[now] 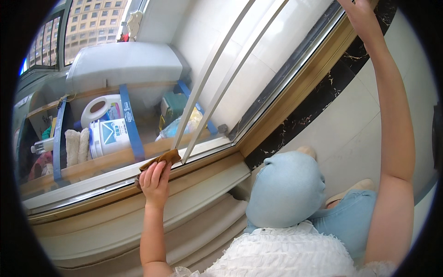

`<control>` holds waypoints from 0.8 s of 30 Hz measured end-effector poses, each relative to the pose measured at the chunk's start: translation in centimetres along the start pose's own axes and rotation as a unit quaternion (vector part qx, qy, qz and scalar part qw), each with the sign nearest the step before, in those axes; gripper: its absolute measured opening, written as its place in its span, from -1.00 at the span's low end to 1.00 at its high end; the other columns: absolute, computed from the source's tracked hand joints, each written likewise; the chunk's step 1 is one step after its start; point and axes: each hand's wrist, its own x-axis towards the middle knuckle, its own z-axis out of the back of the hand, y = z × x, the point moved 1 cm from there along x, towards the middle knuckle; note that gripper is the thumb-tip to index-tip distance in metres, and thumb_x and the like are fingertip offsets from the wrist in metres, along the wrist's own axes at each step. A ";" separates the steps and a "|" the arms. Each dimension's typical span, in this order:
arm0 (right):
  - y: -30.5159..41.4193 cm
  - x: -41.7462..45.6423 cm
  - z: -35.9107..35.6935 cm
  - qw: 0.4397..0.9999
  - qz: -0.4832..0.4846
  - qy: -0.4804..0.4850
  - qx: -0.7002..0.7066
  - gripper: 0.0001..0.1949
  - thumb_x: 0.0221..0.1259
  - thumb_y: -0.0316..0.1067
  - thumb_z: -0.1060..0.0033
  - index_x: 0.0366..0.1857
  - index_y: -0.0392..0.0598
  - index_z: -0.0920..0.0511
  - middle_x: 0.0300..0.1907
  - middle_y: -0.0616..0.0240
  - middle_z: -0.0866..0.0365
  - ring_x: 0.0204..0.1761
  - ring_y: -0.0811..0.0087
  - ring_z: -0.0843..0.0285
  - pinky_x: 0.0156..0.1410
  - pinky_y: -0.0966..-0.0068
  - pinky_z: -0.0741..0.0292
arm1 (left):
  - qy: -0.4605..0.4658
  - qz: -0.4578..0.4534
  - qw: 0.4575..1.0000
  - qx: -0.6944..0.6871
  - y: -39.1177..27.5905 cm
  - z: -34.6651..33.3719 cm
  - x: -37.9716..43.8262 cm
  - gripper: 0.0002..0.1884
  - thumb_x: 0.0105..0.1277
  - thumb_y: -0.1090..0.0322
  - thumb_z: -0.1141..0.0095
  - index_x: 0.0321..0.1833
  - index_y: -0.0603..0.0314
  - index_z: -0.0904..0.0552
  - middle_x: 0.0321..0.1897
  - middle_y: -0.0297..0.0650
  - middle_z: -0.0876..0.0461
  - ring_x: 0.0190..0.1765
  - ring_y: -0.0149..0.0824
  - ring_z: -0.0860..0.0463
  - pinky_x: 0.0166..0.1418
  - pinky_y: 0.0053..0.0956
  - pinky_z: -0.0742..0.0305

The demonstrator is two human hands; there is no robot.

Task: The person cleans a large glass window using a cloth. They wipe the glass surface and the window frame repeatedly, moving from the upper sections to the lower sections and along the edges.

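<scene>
My left hand [154,180] grips a folded brown cloth [166,159]. The cloth lies against the glass and the lower white frame [93,183] of a sliding glass door or window, beside two narrow upright white bars [216,83]. At the top right, my right hand [361,15] is at the far part of the tan outer frame [297,85]. The picture's edge cuts off its fingers, so I cannot make out their grip.
Behind the glass, a rack with blue straps [131,121] holds a white tub [110,136], a white jug [100,107] and rolled fluffy cloth [77,147]. A black marble strip [318,97] borders the pale floor tiles [349,138]. My bent knee [287,190] is near the frame's corner.
</scene>
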 end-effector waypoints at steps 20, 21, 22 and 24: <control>-0.6 -1.8 1.7 0.998 -0.032 0.018 -0.049 -0.17 0.27 0.14 -0.12 0.44 -0.25 -0.06 0.47 -0.04 -0.03 0.52 0.17 0.08 0.54 0.36 0.06 | 0.088 -0.061 0.924 -0.366 -14.9 -14.6 4.4 -0.69 0.20 0.43 -0.04 0.01 0.16 -0.64 0.16 -0.28 -0.51 0.18 -0.23 -0.48 0.24 -0.34 -0.37; -0.6 -1.7 1.5 0.998 -0.031 0.021 -0.050 -0.17 0.27 0.14 -0.12 0.44 -0.23 -0.07 0.47 -0.04 -0.04 0.52 0.17 0.07 0.54 0.36 0.05 | 0.020 -0.005 0.939 -0.344 -13.0 -12.1 4.9 -0.72 0.18 0.46 -0.17 -0.02 0.16 -0.64 0.14 -0.24 -0.51 0.12 -0.24 -0.52 0.14 -0.34 -0.42; -1.0 -1.6 1.5 0.999 -0.033 0.031 -0.024 -0.18 0.27 0.13 -0.13 0.44 -0.23 -0.07 0.47 -0.04 -0.05 0.52 0.16 0.06 0.54 0.35 0.04 | 0.017 0.126 0.914 -0.386 -10.9 -10.3 5.0 -0.72 0.11 0.49 -0.30 -0.08 0.16 -0.65 0.15 -0.20 -0.50 0.14 -0.27 -0.50 0.07 -0.35 -0.42; -1.7 -1.2 1.4 0.998 -0.031 0.053 0.030 -0.18 0.27 0.13 -0.13 0.43 -0.23 -0.08 0.46 -0.04 -0.07 0.51 0.16 0.05 0.53 0.34 0.02 | -0.222 0.192 0.955 -0.037 -8.6 -7.4 6.7 -0.78 0.10 0.48 -0.34 -0.19 0.17 -0.64 -0.25 -0.25 -0.62 -0.25 -0.22 -0.60 -0.22 -0.38 -0.47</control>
